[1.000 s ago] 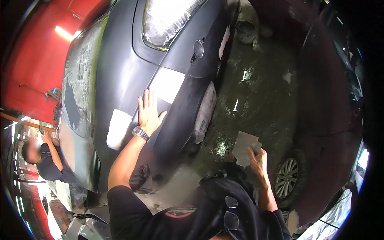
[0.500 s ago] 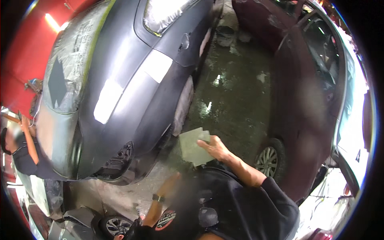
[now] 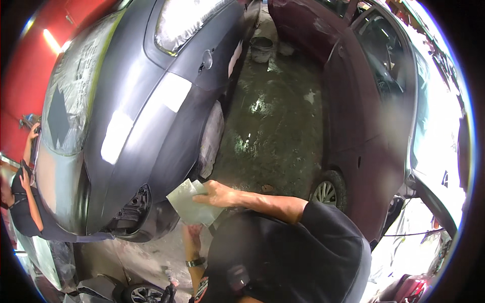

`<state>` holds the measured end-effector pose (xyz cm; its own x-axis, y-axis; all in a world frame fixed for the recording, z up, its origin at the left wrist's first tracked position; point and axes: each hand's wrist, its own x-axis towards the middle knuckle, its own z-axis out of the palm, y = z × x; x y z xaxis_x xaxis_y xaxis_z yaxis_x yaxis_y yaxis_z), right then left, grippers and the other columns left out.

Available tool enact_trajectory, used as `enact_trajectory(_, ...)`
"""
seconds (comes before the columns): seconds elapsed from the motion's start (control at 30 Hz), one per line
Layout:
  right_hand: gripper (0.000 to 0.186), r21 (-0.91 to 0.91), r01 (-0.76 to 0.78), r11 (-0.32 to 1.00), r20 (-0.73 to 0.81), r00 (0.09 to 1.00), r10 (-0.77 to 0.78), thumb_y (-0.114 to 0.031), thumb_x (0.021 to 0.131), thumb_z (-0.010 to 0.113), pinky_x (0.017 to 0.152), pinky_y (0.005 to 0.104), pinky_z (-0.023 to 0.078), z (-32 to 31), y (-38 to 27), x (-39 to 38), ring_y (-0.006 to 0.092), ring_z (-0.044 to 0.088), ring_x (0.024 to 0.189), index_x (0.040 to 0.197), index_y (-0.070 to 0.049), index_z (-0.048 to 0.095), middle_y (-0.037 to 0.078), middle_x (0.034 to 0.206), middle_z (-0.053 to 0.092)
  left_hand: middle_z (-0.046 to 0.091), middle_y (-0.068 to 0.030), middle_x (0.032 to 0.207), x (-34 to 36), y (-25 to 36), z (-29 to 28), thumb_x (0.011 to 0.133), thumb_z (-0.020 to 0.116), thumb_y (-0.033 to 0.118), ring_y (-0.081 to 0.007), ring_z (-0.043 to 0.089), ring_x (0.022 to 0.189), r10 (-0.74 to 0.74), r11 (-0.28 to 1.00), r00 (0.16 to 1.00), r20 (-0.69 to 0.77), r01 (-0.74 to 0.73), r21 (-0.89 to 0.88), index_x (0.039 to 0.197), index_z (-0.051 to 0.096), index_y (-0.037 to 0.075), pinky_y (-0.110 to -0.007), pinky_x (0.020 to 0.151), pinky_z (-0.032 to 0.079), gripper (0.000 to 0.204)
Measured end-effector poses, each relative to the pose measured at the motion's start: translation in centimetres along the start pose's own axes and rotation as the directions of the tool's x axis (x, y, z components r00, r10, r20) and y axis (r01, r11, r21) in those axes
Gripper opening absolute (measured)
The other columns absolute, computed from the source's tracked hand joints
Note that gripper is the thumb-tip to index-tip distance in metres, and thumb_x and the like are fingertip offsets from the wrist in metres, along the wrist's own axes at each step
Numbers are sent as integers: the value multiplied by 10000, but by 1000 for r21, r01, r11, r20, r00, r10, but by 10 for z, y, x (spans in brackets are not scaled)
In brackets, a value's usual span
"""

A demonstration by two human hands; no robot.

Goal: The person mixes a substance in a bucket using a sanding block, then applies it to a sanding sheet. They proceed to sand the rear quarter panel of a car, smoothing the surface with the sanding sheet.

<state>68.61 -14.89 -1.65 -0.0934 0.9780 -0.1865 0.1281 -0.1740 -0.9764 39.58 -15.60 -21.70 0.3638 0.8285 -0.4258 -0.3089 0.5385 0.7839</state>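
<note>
My right hand (image 3: pixel 217 194) is closed on a few thin, square, pale grey-green sheets (image 3: pixel 188 203), fanned slightly apart. Its thumb presses on top of them; the exact kind of sheet is not clear. Just below the sheets is my left hand (image 3: pixel 192 230), blurred, with its fingers mostly hidden behind them. A dark band circles the left wrist. Beyond the sheets stands a matte dark grey car (image 3: pixel 166 131), with two bright white patches on its side and an opening at the front corner where a lamp would sit.
A maroon car (image 3: pixel 353 116) with an open door stands to the right, its wheel (image 3: pixel 328 192) near my right elbow. Between the cars lies a wet floor (image 3: pixel 273 126) with a bucket (image 3: pixel 261 49) farther off. At far left, a co-worker (image 3: pixel 25 202) reaches toward the grey car's covered windscreen (image 3: pixel 70 91).
My right hand has moved left with the sheets, which are now over my left hand. The view has shifted, and the co-worker's hand has reached up along the car.
</note>
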Motion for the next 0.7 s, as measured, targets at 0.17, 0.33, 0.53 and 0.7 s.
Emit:
enact_trajectory(0.17, 463, -99, -31, 995, -25, 999, 28, -367, 928, 670, 673, 378, 500, -59, 15, -16, 186, 616, 745, 972, 94, 678, 155, 775, 659, 537, -83, 1362, 7, 60, 104, 1028, 376, 562, -250, 527, 1206, 53, 986, 943, 329, 2, -165, 1333, 506, 41, -459, 1030, 415, 618)
enact_trajectory(0.33, 519, -25, 69, 997, -59, 996, -71, -432, 916, 682, 654, 378, 495, -134, 46, -57, 183, 614, 738, 970, 84, 686, 159, 758, 653, 585, -114, 1286, 35, 36, 209, 1020, 524, 425, -195, 575, 1108, 127, 987, 919, 373, -154, 43, 1328, 511, -27, -368, 954, 465, 548)
enact_trajectory(0.53, 552, 286, -96, 953, -90, 988, 126, -506, 914, 674, 719, 361, 511, -220, 55, -113, 182, 634, 801, 1026, 33, 706, 123, 883, 713, 616, -101, 1248, 55, 2, 304, 990, 619, 272, -195, 607, 1083, 15, 957, 973, 232, -81, 277, 1300, 551, -1, -369, 932, 497, 418)
enact_trajectory(0.7, 519, 629, -84, 773, -284, 901, 329, -462, 961, 626, 848, 350, 526, -278, 102, -127, 161, 645, 963, 1188, 4, 655, 105, 1057, 708, 598, -104, 1262, 50, -8, 359, 999, 606, 233, -215, 582, 1128, 56, 998, 998, 4, -56, -32, 1239, 608, 5, -398, 985, 475, 331)
